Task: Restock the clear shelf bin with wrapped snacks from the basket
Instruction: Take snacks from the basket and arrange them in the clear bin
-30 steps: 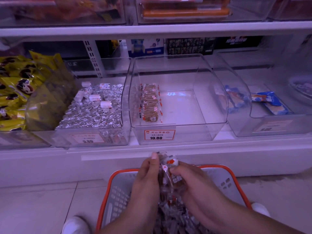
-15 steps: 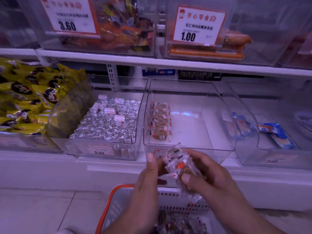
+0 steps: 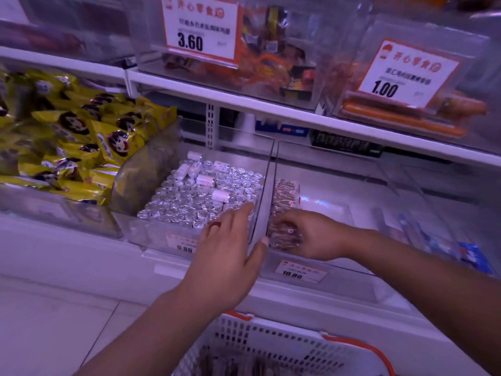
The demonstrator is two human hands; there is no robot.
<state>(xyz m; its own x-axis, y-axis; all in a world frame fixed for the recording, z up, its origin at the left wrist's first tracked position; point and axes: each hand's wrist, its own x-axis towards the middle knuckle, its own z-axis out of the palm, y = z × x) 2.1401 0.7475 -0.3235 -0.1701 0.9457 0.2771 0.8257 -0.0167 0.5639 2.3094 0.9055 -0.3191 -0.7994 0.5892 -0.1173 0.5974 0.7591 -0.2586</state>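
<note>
A white shelf unit filled the view, its upper board carrying clear boxes with price cards reading 3.60 and 1.00. On the lower board, at the far left, lay a heap of yellow snack packets. Next to it stood a bin of foil-wrapped pieces with a few white rolls on top. Just right of that stood the clear shelf bin, tagged 10.80 on its front lip, mostly bare inside, with a row of wrapped snacks lined against its left wall. Further right, a bin with blue packets appeared blurred.

At the bottom edge sat the basket, white mesh with an orange rim, with dark wrapped pieces dimly visible inside; what they were exactly could not be told.

The left hand was spread flat with straight fingers, reaching over the front right corner of the foil bin, its thumb tip at the left wall of the clear shelf bin; it held nothing. The right hand was inside the clear shelf bin at the near end of the snack row, fingers curled over a clump of clear-wrapped snacks, grasping them. That clump lay under the fingertips, against the bin's left wall, in line with the row behind it.
</note>
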